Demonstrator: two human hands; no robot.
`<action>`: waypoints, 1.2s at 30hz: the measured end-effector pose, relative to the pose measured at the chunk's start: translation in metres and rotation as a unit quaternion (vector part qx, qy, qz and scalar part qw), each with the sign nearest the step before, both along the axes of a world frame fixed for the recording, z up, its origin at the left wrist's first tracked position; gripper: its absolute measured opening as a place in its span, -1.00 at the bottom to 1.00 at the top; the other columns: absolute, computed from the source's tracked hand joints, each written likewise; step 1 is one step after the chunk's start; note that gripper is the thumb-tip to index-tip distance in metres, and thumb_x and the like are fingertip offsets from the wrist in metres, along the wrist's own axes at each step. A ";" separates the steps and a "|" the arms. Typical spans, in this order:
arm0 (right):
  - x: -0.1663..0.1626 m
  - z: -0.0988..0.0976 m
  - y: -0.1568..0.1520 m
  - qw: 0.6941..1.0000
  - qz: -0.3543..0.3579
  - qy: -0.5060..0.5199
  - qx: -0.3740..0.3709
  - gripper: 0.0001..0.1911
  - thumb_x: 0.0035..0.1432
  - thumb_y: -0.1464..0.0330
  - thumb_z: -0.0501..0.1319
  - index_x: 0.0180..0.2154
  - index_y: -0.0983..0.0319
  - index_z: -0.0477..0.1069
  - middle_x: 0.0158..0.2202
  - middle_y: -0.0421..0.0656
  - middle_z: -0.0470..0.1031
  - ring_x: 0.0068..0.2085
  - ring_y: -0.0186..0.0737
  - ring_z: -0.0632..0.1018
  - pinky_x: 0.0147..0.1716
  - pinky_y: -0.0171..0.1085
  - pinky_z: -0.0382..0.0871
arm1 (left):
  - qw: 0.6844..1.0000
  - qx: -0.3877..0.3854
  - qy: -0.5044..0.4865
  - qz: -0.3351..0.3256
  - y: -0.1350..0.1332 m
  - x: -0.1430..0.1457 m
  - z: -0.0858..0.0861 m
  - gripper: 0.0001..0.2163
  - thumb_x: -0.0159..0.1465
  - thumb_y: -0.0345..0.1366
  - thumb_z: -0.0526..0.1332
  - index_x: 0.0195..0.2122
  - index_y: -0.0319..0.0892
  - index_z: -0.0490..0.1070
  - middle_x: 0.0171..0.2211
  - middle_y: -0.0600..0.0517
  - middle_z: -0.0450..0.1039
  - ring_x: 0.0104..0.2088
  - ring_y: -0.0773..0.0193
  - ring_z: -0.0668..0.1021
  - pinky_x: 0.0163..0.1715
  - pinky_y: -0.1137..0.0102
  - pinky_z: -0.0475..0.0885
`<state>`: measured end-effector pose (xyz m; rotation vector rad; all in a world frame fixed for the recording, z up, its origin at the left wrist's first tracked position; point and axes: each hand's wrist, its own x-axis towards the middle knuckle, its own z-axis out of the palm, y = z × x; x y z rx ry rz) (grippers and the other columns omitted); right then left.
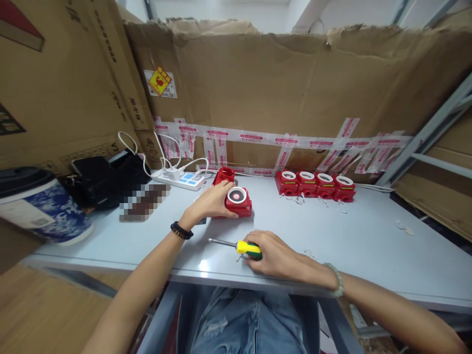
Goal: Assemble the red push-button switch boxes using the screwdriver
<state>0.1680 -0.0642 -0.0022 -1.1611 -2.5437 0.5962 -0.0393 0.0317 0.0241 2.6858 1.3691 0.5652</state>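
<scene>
My left hand [212, 201] rests on the left side of a red box-shaped device [239, 201] with a round white-rimmed face, fingers curled around its edge. My right hand [275, 255] lies on the table near the front edge, closed around the yellow and green handle of a screwdriver [236, 245] whose metal shaft points left. Another red part [224, 174] stands just behind the device.
A row of several red devices [316, 186] lines the back of the grey table [368, 246]. A white power strip [180, 179] with cables, a black bag [105, 179] and a blue patterned cup [40, 206] sit at left. Cardboard walls [295, 83] surround the table.
</scene>
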 end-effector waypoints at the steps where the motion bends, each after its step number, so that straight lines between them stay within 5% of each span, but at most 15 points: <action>1: -0.002 -0.001 0.000 1.000 0.004 -0.005 0.004 -0.83 -0.09 0.44 0.19 -0.34 0.25 0.41 -0.36 -0.15 0.47 -0.34 -0.27 0.41 -0.27 -0.30 0.21 | 1.000 0.003 -0.002 -0.001 0.000 -0.001 0.000 -0.47 -0.09 0.02 0.35 -0.19 -0.15 0.25 -0.18 -0.06 0.34 -0.20 0.03 0.45 -0.28 0.29 0.33; 5: -0.002 0.005 -0.004 1.000 0.003 0.001 -0.007 -0.90 -0.06 0.42 0.20 -0.39 0.25 0.40 -0.42 -0.17 0.44 -0.39 -0.29 0.39 -0.32 -0.31 0.21 | 1.000 0.003 -0.008 -0.012 -0.001 0.000 0.000 -0.46 -0.09 0.01 0.36 -0.17 -0.15 0.25 -0.18 -0.06 0.35 -0.17 0.02 0.45 -0.28 0.29 0.33; 9: 0.008 0.028 0.003 0.991 -0.024 0.123 -0.042 -0.79 0.00 0.25 0.24 -0.32 0.24 0.41 -0.38 -0.19 0.46 -0.39 -0.33 0.40 -0.36 -0.32 0.24 | 0.998 -0.013 -0.032 -0.047 -0.001 0.003 -0.001 -0.48 -0.09 0.00 0.36 -0.19 -0.15 0.26 -0.21 -0.03 0.36 -0.19 0.05 0.44 -0.26 0.29 0.33; 12: 0.026 0.051 0.015 0.970 -0.079 0.221 -0.057 -0.75 -0.02 0.19 0.26 -0.39 0.25 0.36 -0.46 -0.21 0.43 -0.47 -0.38 0.37 -0.47 -0.35 0.23 | 0.995 -0.033 -0.067 -0.068 0.000 0.004 -0.003 -0.44 -0.10 0.02 0.37 -0.15 -0.14 0.27 -0.19 -0.02 0.36 -0.19 0.07 0.44 -0.23 0.28 0.33; 15: 0.049 0.070 0.026 0.930 -0.146 0.319 -0.111 -0.62 0.00 0.23 0.24 -0.14 0.18 0.23 -0.48 -0.27 0.43 -0.61 -0.44 0.27 -0.68 -0.40 0.09 | 0.992 -0.055 -0.086 -0.071 0.002 0.006 -0.007 -0.42 -0.12 0.04 0.37 -0.14 -0.13 0.27 -0.19 -0.03 0.35 -0.20 0.08 0.44 -0.25 0.28 0.33; 18: 0.068 0.082 0.032 0.908 -0.164 0.358 -0.143 -0.58 -0.04 0.35 0.24 -0.11 0.14 0.17 -0.38 -0.23 0.46 -0.55 -0.42 0.32 -0.69 -0.42 0.10 | 0.991 -0.071 -0.087 -0.074 0.001 0.012 -0.010 -0.41 -0.12 0.06 0.37 -0.14 -0.14 0.27 -0.20 -0.03 0.36 -0.21 0.08 0.44 -0.25 0.28 0.33; 22: 0.078 0.086 0.034 0.910 -0.149 0.361 -0.139 -0.64 -0.09 0.41 0.25 -0.18 0.16 0.27 -0.26 -0.15 0.45 -0.36 -0.33 0.42 -0.63 -0.42 0.21 | 0.991 -0.098 -0.055 -0.074 -0.003 0.022 -0.016 -0.38 -0.14 0.09 0.36 -0.14 -0.15 0.27 -0.21 -0.03 0.37 -0.23 0.07 0.45 -0.28 0.28 0.33; 27: 0.075 0.088 0.030 0.920 -0.190 0.342 -0.036 -0.59 0.00 0.32 0.22 -0.07 0.19 0.22 -0.35 -0.17 0.48 -0.62 -0.47 0.30 -0.69 -0.39 0.19 | 0.986 -0.117 -0.075 -0.088 -0.007 0.026 -0.018 -0.28 -0.11 0.11 0.35 0.04 -0.09 0.20 -0.08 -0.06 0.37 -0.12 0.03 0.46 -0.19 0.27 0.33; 31: 0.076 0.093 0.025 0.940 -0.244 0.238 0.028 -0.59 -0.06 0.26 0.27 -0.15 0.23 0.29 -0.44 -0.20 0.46 -0.64 -0.43 0.35 -0.70 -0.37 0.25 | 0.985 -0.122 -0.081 -0.094 -0.007 0.026 -0.018 -0.33 -0.05 0.08 0.32 0.04 -0.08 0.22 -0.10 -0.05 0.41 -0.14 0.05 0.48 -0.22 0.29 0.33; 36: 0.080 0.101 0.022 0.974 -0.201 0.104 -0.003 -0.71 -0.04 0.16 0.24 -0.34 0.25 0.49 -0.54 -0.18 0.46 -0.61 -0.37 0.39 -0.69 -0.37 0.23 | 0.986 -0.117 -0.072 -0.097 -0.006 0.026 -0.018 -0.41 -0.04 0.07 0.31 -0.03 -0.10 0.26 -0.17 -0.03 0.43 -0.22 0.09 0.49 -0.28 0.32 0.32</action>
